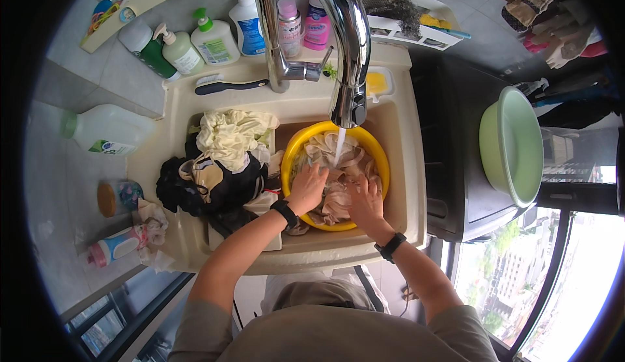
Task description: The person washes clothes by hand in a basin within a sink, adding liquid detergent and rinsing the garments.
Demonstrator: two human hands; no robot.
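Water runs from the chrome faucet into a yellow plastic basin in the sink. Wet beige-pink cloth fills the basin. Over its left part is my left hand, fingers a little apart at the cloth. My right hand rests on the cloth at the right with its fingers spread. Neither hand visibly grips anything, though the fingertips are partly lost among the folds. To the left lies a pile of laundry, with a cream garment on top of black clothing.
Several bottles, including a green-pump one, line the back ledge behind a scrub brush. A yellow soap bar sits right of the faucet. On a dark cabinet at the right, a pale green basin stands tilted.
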